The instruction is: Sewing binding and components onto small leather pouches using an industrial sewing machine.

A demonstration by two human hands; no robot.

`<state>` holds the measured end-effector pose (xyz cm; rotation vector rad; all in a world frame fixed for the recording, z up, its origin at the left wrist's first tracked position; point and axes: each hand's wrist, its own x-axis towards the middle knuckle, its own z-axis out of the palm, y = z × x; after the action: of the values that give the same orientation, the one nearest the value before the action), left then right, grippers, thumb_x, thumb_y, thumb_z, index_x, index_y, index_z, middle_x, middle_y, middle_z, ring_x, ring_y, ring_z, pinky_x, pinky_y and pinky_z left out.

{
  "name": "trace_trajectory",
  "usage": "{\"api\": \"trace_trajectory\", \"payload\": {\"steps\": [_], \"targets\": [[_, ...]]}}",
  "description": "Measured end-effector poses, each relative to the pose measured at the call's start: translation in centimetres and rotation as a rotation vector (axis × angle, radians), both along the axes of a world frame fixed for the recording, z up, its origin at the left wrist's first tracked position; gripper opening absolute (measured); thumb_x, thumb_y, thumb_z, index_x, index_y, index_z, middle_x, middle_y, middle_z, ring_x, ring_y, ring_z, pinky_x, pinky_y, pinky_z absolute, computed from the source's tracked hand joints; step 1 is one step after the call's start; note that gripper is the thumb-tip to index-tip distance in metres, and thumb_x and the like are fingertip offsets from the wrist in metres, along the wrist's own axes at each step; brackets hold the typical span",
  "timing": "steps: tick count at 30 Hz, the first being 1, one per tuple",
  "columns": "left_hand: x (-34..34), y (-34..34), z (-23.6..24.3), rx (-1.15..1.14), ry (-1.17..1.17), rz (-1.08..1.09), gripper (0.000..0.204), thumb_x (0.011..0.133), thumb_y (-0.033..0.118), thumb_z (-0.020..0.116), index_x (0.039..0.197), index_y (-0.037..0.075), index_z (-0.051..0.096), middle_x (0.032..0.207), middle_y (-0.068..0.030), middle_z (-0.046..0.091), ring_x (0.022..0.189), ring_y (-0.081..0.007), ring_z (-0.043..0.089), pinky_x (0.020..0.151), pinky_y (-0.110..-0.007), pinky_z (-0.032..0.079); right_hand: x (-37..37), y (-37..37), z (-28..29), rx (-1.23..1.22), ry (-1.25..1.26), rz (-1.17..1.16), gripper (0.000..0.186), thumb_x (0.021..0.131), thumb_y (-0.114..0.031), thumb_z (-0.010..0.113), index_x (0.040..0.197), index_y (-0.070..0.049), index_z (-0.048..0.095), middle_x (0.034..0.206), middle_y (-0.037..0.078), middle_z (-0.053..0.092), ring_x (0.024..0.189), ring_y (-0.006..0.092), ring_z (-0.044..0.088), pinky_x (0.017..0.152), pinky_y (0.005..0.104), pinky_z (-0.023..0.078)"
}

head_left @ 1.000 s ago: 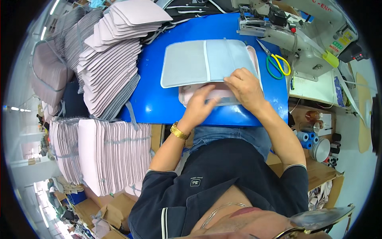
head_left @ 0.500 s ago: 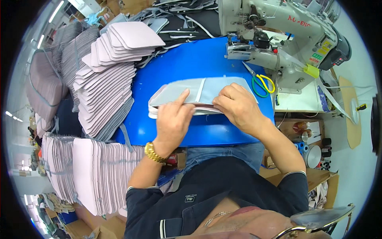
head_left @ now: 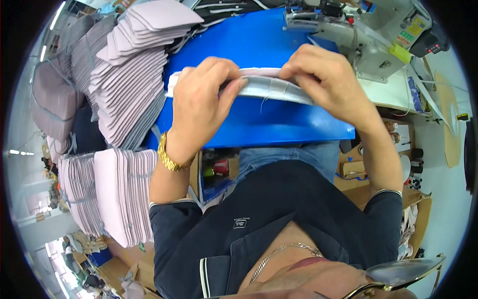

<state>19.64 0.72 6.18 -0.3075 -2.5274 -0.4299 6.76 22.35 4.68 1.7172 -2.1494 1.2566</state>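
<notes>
A padded fabric panel point(head_left: 271, 88), silvery grey on the near face with pale pink along the top, is raised edge-on over the blue work surface point(head_left: 234, 45). My left hand point(head_left: 199, 94) pinches its left part between thumb and fingers. Around the right part, the thumb and fingers of my right hand point(head_left: 326, 82) are closed as well. A loose thread point(head_left: 262, 105) dangles from the panel's lower edge near the middle. The panel's far side and both gripped ends are partly hidden by my hands.
A sewing machine point(head_left: 381, 57) stands at the far right. Fanned pink and grey panels point(head_left: 130, 92) are heaped on the left, with tied bundles point(head_left: 122, 194) nearer me. Scissors point(head_left: 313, 42) lie mostly hidden behind my right hand. Dark fabric point(head_left: 229, 7) lies at the back.
The panel lay flat with its grey face up; now it is lifted and tilted edge-on. My left hand went from pointing fingers to a pinch. The view has shifted too.
</notes>
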Motion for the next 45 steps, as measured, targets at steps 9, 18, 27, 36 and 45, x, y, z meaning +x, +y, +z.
{"api": "trace_trajectory", "payload": {"steps": [9,18,27,36,45], "targets": [[-0.9,-0.5,-0.9,0.12,0.036,-0.067,0.01,0.078,0.01,0.075,0.082,0.007,0.067,0.082,-0.0027,0.067,0.064,-0.0183,0.06,0.061,-0.03,0.042,-0.4,1.6,0.2,0.132,-0.036,-0.066,0.014,0.084,-0.014,0.068,0.08,-0.001,0.065,0.076,0.011,0.06,0.066,0.0266,0.058,0.061,0.0357,0.046],[-1.3,-0.1,-1.6,0.198,0.007,-0.06,0.012,0.08,0.015,0.076,0.084,0.007,0.068,0.081,-0.0054,0.066,0.061,-0.0171,0.06,0.056,-0.03,0.047,0.0,1.9,-0.9,0.011,-0.044,-0.125,0.02,0.081,-0.014,0.07,0.072,-0.001,0.058,0.074,0.008,0.058,0.065,0.0215,0.058,0.054,0.0315,0.045],[-1.5,0.5,-1.7,0.122,0.08,-0.029,0.012,0.08,0.013,0.075,0.088,0.006,0.07,0.08,-0.0067,0.064,0.068,-0.0208,0.06,0.061,-0.033,0.048,0.1,2.0,-1.1,-0.02,-0.042,-0.132,0.019,0.078,-0.011,0.068,0.069,-0.002,0.054,0.074,0.008,0.059,0.064,0.02,0.057,0.057,0.0309,0.045],[-1.0,0.1,-1.4,0.15,0.019,-0.027,0.009,0.081,0.008,0.072,0.089,0.005,0.071,0.081,-0.008,0.063,0.073,-0.0233,0.06,0.065,-0.034,0.046,-0.5,3.9,-0.7,0.029,-0.194,-0.14,0.018,0.08,-0.016,0.072,0.077,-0.001,0.062,0.076,0.005,0.06,0.066,0.0162,0.057,0.059,0.0283,0.045],[-0.5,-0.4,-1.8,0.192,-0.036,0.044,0.012,0.083,0.007,0.072,0.095,0.006,0.073,0.082,-0.007,0.063,0.071,-0.0177,0.059,0.062,-0.029,0.046,-0.8,5.6,-2.0,-0.032,-0.284,-0.159,0.014,0.08,-0.014,0.075,0.077,-0.003,0.067,0.078,0.0,0.063,0.065,0.0078,0.052,0.056,0.0238,0.039]]}}
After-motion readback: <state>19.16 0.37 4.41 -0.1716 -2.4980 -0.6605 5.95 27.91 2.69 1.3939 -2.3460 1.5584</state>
